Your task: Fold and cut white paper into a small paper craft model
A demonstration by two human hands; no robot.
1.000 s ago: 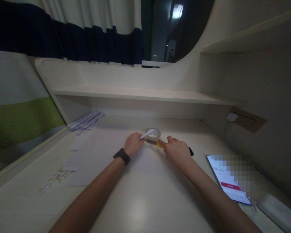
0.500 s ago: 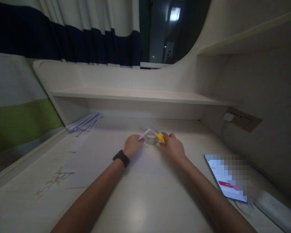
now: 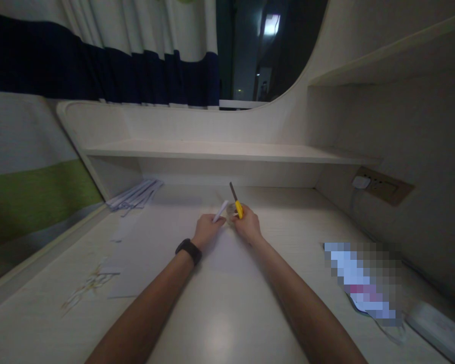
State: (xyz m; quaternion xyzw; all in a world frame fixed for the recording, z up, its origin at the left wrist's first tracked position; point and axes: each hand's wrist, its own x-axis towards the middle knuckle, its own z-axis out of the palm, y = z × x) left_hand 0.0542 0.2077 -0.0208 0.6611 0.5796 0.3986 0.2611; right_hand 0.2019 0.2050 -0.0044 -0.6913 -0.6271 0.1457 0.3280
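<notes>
My left hand [image 3: 207,230], with a black watch on the wrist, pinches a small white strip of paper [image 3: 220,211] that points up and right. My right hand [image 3: 248,226] grips a yellow-handled utility knife [image 3: 236,201], its blade tilted up and to the left. A clear roll of tape [image 3: 231,212] sits between the two hands, half hidden by my right fingers; whether those fingers also hold it I cannot tell. Both hands meet over the pale desk [image 3: 220,303], just in front of the low shelf.
A sheet of white paper [image 3: 136,253] lies under and left of my hands, with drawn paper bits at the near left. A stack of papers [image 3: 134,194] sits at the back left. A phone [image 3: 364,280] and a white case [image 3: 438,331] lie right. A wall socket [image 3: 381,184] is at the right.
My right hand has moved left to the tape roll and turned the knife from lying flat to blade-up. The left hand has barely shifted, still holding the strip.
</notes>
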